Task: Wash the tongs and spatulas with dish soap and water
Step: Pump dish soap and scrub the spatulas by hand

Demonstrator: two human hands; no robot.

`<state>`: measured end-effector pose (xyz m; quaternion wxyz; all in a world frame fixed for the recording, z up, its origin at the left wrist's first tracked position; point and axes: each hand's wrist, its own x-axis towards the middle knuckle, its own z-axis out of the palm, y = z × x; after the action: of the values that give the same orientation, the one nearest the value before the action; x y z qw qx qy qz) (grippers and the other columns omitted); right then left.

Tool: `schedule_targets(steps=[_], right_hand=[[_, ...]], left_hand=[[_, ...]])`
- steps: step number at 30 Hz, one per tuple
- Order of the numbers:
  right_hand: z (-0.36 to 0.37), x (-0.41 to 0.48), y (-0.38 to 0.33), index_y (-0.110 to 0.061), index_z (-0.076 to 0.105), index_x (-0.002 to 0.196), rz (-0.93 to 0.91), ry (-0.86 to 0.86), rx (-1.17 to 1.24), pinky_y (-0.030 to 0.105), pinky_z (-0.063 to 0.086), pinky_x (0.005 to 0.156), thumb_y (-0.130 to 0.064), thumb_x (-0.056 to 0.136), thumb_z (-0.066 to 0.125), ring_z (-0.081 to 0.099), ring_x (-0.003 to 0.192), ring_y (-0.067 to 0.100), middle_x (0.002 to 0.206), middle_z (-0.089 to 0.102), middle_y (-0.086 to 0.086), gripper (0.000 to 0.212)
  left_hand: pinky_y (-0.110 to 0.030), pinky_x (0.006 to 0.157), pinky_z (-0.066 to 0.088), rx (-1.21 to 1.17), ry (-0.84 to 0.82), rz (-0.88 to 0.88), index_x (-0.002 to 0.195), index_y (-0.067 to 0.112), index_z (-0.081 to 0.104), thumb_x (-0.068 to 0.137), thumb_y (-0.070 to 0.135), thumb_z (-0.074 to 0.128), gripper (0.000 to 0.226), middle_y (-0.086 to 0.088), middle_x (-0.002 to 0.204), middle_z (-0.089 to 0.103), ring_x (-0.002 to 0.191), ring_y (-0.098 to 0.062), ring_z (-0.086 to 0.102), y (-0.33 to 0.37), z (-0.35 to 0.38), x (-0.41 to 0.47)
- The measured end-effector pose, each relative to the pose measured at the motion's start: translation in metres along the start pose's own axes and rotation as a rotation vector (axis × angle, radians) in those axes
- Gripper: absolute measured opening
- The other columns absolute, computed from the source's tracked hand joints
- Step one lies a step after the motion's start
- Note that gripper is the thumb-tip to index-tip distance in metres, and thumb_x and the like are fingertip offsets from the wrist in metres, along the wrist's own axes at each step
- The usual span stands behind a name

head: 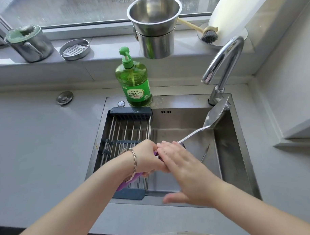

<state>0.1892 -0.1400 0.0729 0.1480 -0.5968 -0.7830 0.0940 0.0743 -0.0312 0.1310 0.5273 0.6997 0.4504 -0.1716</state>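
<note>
Spatula [215, 115]: left hand [148, 158] grips its purple handle; right hand [180, 162], fingers flat, lies on the shaft. Advice: hold steady and rub along to the blade.

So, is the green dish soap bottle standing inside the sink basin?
No, the dish soap bottle stands upright on the sink's rear ledge, behind the drain rack.

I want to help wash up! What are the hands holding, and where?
The left hand grips the long steel spatula by its purple handle; the right hand rests straight-fingered on its metal shaft.
</note>
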Motion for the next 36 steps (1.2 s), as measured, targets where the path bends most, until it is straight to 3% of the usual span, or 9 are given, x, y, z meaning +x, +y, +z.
schedule_targets(steps=[2,5,10,15,20,24,29,33,36], right_hand=[[-0.005,0.002,0.014,0.001,0.038,0.134,0.051,0.033,-0.015,0.034,0.011,0.115,-0.067,0.089,0.018,0.032,0.133,0.025,0.137,0.049,0.018,0.084],[-0.011,0.004,0.03,0.004,0.046,0.131,0.349,0.13,-0.036,0.038,0.012,0.112,-0.068,0.089,0.011,0.039,0.131,0.031,0.135,0.05,0.02,0.091],[0.008,0.002,-0.011,0.003,0.04,0.134,0.084,0.043,0.043,0.04,0.014,0.113,-0.069,0.087,0.017,0.034,0.133,0.029,0.138,0.047,0.018,0.09],[-0.012,0.005,0.022,0.002,0.048,0.131,0.37,0.217,0.048,0.037,0.012,0.114,-0.068,0.088,0.01,0.033,0.134,0.027,0.138,0.047,0.017,0.091],[-0.003,0.004,-0.006,0.003,0.043,0.134,0.109,0.089,0.029,0.039,0.015,0.114,-0.067,0.089,0.013,0.034,0.135,0.027,0.14,0.045,0.017,0.089],[-0.017,0.008,0.027,0.004,0.043,0.134,0.465,0.211,0.04,0.034,0.01,0.114,-0.068,0.088,0.004,0.033,0.136,0.03,0.14,0.044,0.019,0.094],[0.003,0.002,-0.004,0.001,0.034,0.14,0.137,0.105,0.05,0.038,0.015,0.114,-0.065,0.09,0.017,0.022,0.14,0.023,0.148,0.035,0.016,0.084],[-0.006,0.005,0.021,-0.004,0.028,0.144,0.501,0.279,0.132,0.032,0.002,0.116,-0.07,0.087,0.005,0.009,0.143,0.017,0.152,0.026,0.011,0.091],[0.002,0.01,-0.006,-0.001,0.027,0.143,0.267,0.18,0.143,0.035,0.004,0.116,-0.07,0.087,0.007,0.011,0.143,0.019,0.152,0.026,0.013,0.091]], left_hand=[[-0.017,0.04,0.035,0.01,0.014,-0.01,0.073,-0.001,0.06,0.072,0.014,0.073,0.021,-0.005,0.047,0.046,0.036,-0.013,0.039,-0.003,-0.001,0.001],[-0.02,0.04,0.035,-0.005,0.027,-0.013,0.072,0.005,0.057,0.073,0.015,0.074,0.02,-0.003,0.048,0.043,0.037,-0.012,0.038,-0.005,-0.001,0.001],[-0.019,0.04,0.035,-0.028,0.067,0.048,0.074,-0.002,0.062,0.076,0.009,0.068,0.013,-0.004,0.044,0.044,0.033,-0.011,0.038,-0.007,0.005,0.001],[-0.022,0.047,0.037,0.013,0.125,0.07,0.074,-0.008,0.062,0.075,0.017,0.071,0.027,-0.009,0.057,0.045,0.045,-0.016,0.04,-0.012,0.003,0.0],[-0.025,0.05,0.035,0.13,0.319,0.16,0.071,-0.01,0.06,0.073,0.018,0.069,0.029,-0.008,0.056,0.044,0.051,-0.017,0.037,-0.01,0.004,0.001],[-0.025,0.055,0.044,0.281,0.506,0.156,0.074,0.008,0.064,0.078,0.023,0.065,0.016,0.002,0.058,0.052,0.054,-0.015,0.046,-0.007,0.005,-0.003],[-0.028,0.068,0.046,0.549,0.779,0.202,0.085,0.025,0.056,0.086,0.027,0.054,0.004,0.008,0.075,0.055,0.077,-0.018,0.057,-0.005,0.01,-0.008],[-0.027,0.042,0.045,0.704,0.966,0.317,0.067,0.012,0.062,0.061,0.011,0.076,0.015,0.0,0.057,0.059,0.046,-0.023,0.056,-0.009,0.013,-0.007],[-0.019,0.035,0.034,0.815,0.992,0.325,0.055,0.012,0.058,0.043,0.007,0.081,0.026,0.0,0.045,0.054,0.033,-0.022,0.05,-0.009,0.015,-0.003]])
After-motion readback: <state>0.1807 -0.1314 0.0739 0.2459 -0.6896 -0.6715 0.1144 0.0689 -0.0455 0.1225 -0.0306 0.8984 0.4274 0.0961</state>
